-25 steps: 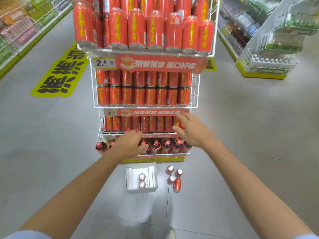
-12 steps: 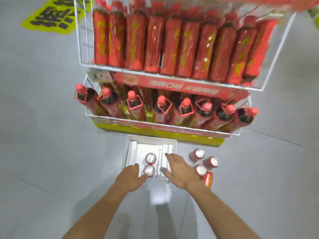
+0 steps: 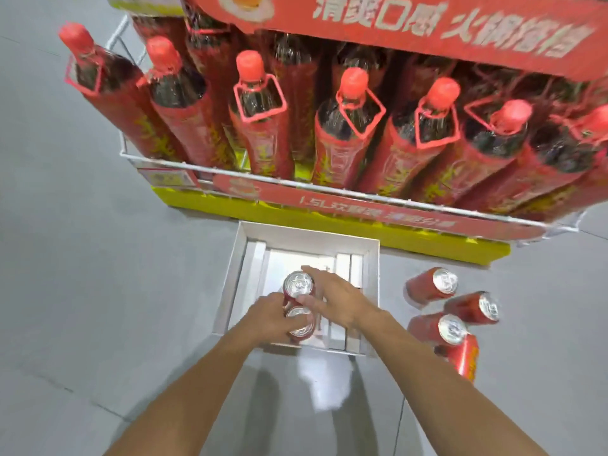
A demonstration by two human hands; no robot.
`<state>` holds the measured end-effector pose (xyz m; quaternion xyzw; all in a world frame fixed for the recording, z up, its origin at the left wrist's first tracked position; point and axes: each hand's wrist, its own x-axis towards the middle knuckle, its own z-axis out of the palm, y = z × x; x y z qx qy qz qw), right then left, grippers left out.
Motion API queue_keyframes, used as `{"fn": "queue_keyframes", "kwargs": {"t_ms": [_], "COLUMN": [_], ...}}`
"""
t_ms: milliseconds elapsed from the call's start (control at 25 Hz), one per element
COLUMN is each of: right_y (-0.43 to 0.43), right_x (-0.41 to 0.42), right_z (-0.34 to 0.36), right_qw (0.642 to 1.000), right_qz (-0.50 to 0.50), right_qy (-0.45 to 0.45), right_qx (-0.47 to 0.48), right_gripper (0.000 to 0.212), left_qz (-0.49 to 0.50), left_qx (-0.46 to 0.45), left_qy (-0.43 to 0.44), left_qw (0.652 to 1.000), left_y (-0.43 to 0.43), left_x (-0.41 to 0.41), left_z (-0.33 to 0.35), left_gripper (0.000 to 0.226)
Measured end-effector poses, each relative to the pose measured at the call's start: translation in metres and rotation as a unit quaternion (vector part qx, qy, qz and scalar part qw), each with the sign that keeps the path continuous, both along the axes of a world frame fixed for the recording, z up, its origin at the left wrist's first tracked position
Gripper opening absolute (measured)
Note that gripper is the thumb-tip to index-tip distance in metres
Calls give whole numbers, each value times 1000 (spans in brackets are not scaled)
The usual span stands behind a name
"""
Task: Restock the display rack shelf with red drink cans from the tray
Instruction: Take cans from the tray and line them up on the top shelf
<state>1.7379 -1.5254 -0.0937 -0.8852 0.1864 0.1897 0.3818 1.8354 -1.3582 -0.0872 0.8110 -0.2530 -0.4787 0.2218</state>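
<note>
A white tray (image 3: 241, 258) lies on the floor in front of the display rack (image 3: 329, 187). Two red drink cans stand upright in it, one behind the other. My left hand (image 3: 268, 319) wraps around the near can (image 3: 301, 324) from the left. My right hand (image 3: 339, 299) closes on the far can (image 3: 297, 284) from the right, fingers behind it and thumb in front. The rack's wire bottom shelf holds large red-capped bottles (image 3: 348, 126). The can shelves higher up are out of view.
Several more red cans stand or lie on the grey floor right of the tray: an upright can (image 3: 431, 287), another can (image 3: 473, 307), a third can (image 3: 439, 329) and a lying can (image 3: 465, 357). The rack's yellow base (image 3: 362, 232) sits just behind the tray.
The view has dropped from the rack's can shelves to the floor. Both hands came down from the rack into the tray and closed around the two cans.
</note>
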Motion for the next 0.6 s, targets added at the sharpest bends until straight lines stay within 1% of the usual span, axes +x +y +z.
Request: {"fn": "queue_keyframes", "kwargs": {"t_ms": [120,200,280,400,440,520,600], "right_y": [-3,-8,-10,-13,-15,-18,-20], "right_x": [-1,0,2,1,-1,-7,-15], "right_z": [-8,-14,-18,-12,-1,35,100], "right_qw": [995,986,978,971,970,965,957], "right_qz": [-58,-118,-166,-199,-203,-215,-234], "right_qy": [-54,-85,-99,-115,-121,-142,-165], "right_qx": [54,79,82,67,61,54,53], "right_gripper": [58,55,51,50,51,47,38], "left_qz": [83,137,174,237,245,224,194], "left_qx": [-40,-57,-73,-99,-104,-110,-114], "left_qy": [109,166,209,249,253,249,246], "left_qw": [990,975,960,934,930,936,943], "left_y": [10,14,15,16,15,13,11], "left_x": [17,24,28,32,36,45,57], "left_z": [-4,-7,-8,2,11,49,111], "left_gripper": [25,27,32,38,38,38,38]}}
